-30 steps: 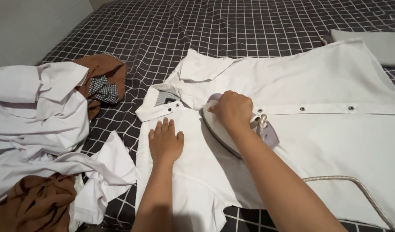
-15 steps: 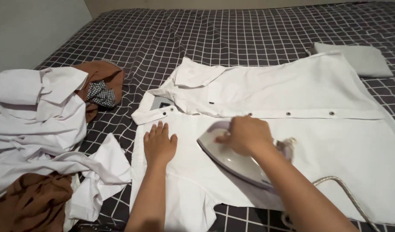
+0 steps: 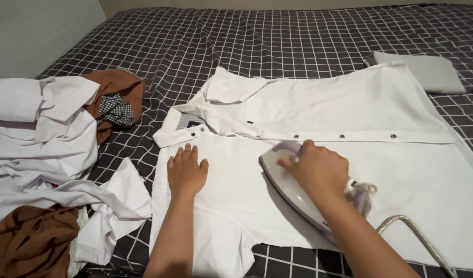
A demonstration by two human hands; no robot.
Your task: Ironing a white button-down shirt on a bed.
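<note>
Both hands (image 3: 186,172) (mid-shirt (image 3: 401,170)), hem clear

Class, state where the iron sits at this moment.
In the head view, the iron rests right of centre on the white shirt, under the right hand, just below the button placket.

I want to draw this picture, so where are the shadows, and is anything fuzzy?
Head view: soft dark shadow lies on the white shirt left of the iron, under the right hand; a fainter one edges the left hand; the cord looks slightly blurred; no glare shows.
</note>
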